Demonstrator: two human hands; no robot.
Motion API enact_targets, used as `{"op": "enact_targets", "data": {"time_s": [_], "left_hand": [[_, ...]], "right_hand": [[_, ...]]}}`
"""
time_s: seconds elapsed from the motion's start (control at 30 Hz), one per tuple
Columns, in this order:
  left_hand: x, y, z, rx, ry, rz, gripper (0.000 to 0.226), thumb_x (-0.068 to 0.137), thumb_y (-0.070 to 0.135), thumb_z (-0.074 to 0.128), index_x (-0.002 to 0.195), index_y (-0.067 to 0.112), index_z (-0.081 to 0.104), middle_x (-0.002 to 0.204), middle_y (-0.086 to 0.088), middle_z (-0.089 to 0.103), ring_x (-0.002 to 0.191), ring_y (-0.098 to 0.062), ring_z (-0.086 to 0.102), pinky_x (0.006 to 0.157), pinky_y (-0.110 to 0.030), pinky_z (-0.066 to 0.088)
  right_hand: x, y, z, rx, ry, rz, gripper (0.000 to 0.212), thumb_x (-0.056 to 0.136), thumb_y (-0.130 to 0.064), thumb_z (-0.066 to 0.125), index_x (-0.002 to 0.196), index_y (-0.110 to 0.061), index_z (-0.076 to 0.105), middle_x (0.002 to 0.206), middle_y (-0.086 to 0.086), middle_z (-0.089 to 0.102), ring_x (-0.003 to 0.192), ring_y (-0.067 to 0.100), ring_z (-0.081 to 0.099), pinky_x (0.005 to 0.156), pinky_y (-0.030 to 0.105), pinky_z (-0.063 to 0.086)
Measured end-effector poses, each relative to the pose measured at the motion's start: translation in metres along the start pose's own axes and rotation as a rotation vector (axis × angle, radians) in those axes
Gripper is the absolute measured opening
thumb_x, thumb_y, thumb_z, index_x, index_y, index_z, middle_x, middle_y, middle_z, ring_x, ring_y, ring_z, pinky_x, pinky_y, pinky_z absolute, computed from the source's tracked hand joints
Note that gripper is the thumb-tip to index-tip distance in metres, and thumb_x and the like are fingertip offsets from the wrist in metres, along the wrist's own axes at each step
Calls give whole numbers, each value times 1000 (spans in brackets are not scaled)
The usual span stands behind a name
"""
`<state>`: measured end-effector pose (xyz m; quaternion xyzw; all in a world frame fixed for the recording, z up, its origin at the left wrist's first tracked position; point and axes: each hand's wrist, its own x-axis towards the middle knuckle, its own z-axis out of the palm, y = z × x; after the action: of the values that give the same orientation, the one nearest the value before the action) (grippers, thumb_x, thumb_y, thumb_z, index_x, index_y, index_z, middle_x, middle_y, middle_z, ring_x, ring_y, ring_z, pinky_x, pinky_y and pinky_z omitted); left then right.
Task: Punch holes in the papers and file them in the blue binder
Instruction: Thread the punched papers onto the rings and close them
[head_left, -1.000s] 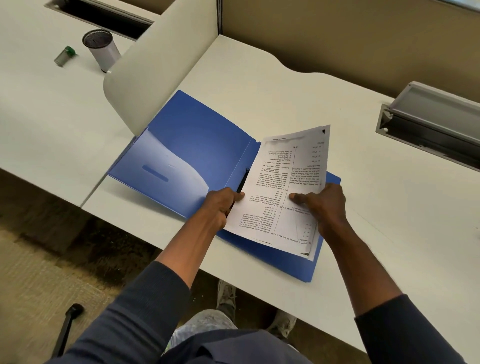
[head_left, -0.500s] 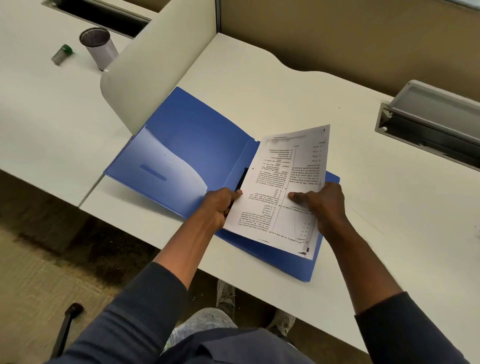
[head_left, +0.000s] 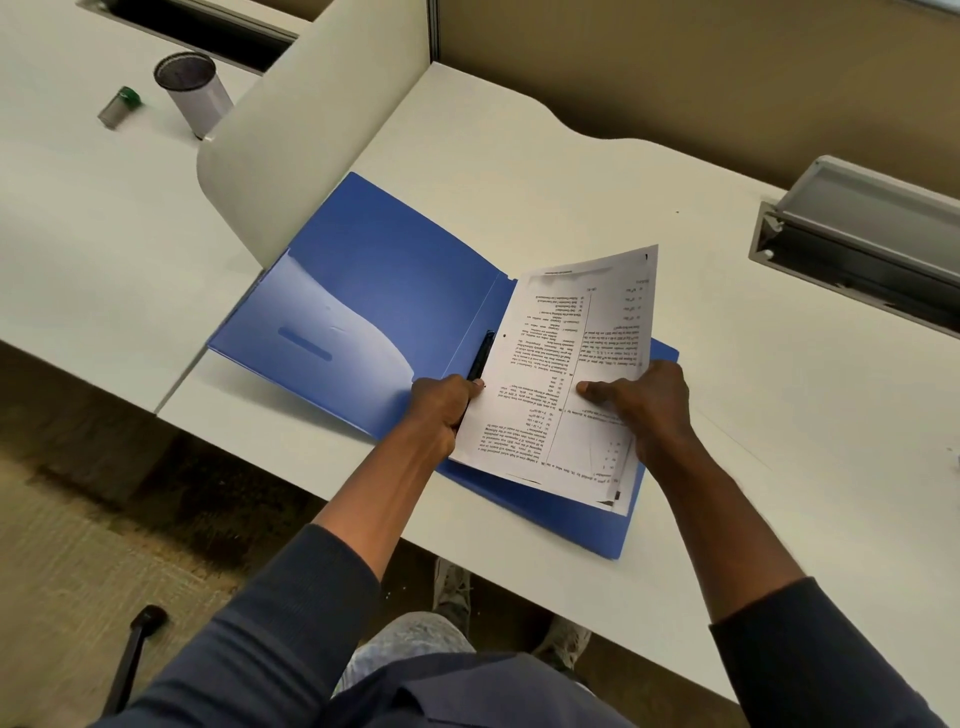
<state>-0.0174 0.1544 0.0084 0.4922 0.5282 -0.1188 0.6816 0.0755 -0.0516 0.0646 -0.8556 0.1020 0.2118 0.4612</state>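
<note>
The blue binder (head_left: 384, 280) lies open on the white desk, its left cover spread toward the divider. A stack of printed papers (head_left: 550, 374) rests on its right half, with a punched hole showing near the left edge. A black fastener strip (head_left: 480, 356) runs along the spine. My left hand (head_left: 441, 405) grips the left edge of the papers at the spine, fingers curled under them. My right hand (head_left: 644, 405) holds the papers' right side, thumb lying on top of the page.
A curved white divider (head_left: 291, 140) stands to the left of the binder. On the neighbouring desk are a mesh pen cup (head_left: 195, 91) and a small green-capped item (head_left: 120, 106). A grey cable tray with raised lid (head_left: 862, 234) is at the right. The desk's front edge is near my body.
The papers' left edge has settled slightly closer to the spine. Both hands keep their places.
</note>
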Motion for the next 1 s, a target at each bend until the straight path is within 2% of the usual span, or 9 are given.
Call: {"op": "enact_targets", "data": {"time_s": [0.1, 0.37, 0.53, 0.63, 0.7, 0.77, 0.87, 0.93, 1.0], "left_hand": [[-1, 0, 1, -19, 11, 0, 24, 101, 16, 68, 117, 0, 66, 97, -13, 81, 85, -34, 78, 58, -37, 62], [-4, -2, 5, -21, -7, -18, 35, 101, 23, 66, 131, 5, 59, 105, -12, 81, 91, -34, 78, 61, -38, 64], [-4, -6, 5, -34, -13, -12, 31, 99, 23, 65, 124, 4, 66, 90, -10, 83, 74, -27, 80, 51, -34, 62], [-4, -6, 4, 26, 2, 28, 31, 98, 23, 64, 118, 1, 69, 79, -9, 82, 61, -22, 79, 57, -37, 66], [-5, -4, 3, 111, 54, 91, 34, 97, 30, 69, 114, 1, 70, 79, -9, 82, 65, -25, 80, 61, -39, 68], [-6, -1, -1, 435, 219, 237, 40, 93, 44, 74, 100, 5, 70, 85, -9, 79, 73, -29, 78, 66, -41, 67], [-12, 9, -4, 933, 511, 484, 41, 92, 52, 69, 74, 18, 57, 78, -4, 65, 72, -28, 64, 62, -32, 46], [-16, 22, -1, 945, 553, 571, 44, 92, 53, 69, 69, 18, 56, 71, 0, 59, 65, -25, 59, 58, -29, 39], [-14, 36, 6, 786, 481, 546, 46, 89, 51, 74, 73, 9, 67, 69, -3, 68, 61, -24, 64, 52, -28, 44]], "right_hand": [[1, 1, 0, -14, -7, -18, 41, 76, -19, 94, 97, -28, 60, 112, 2, 76, 79, 25, 77, 73, 45, 67], [7, 7, 0, -46, -1, 35, 54, 74, -20, 94, 118, -14, 63, 118, 6, 76, 82, 28, 77, 75, 47, 67], [9, 13, -3, -67, 9, 25, 51, 75, -21, 94, 116, -15, 63, 117, 6, 76, 79, 27, 76, 73, 44, 66], [10, 16, -5, -92, 7, 16, 53, 76, -23, 94, 119, -13, 63, 118, 7, 76, 82, 29, 77, 75, 45, 66], [11, 17, -6, -80, -7, 25, 55, 76, -23, 94, 120, -13, 62, 119, 7, 76, 84, 30, 77, 78, 48, 67], [12, 19, -7, -57, -18, 24, 55, 76, -23, 94, 120, -13, 63, 118, 6, 76, 83, 29, 78, 77, 47, 67], [11, 22, -8, -28, -23, 4, 54, 74, -23, 95, 118, -16, 65, 114, 3, 77, 80, 24, 78, 69, 39, 67], [11, 22, -9, -12, -32, -15, 50, 73, -24, 96, 113, -20, 66, 110, 0, 78, 79, 21, 78, 63, 34, 65], [10, 21, -9, -2, -46, -42, 46, 73, -25, 96, 108, -24, 67, 107, -2, 79, 78, 20, 79, 61, 32, 65]]}}
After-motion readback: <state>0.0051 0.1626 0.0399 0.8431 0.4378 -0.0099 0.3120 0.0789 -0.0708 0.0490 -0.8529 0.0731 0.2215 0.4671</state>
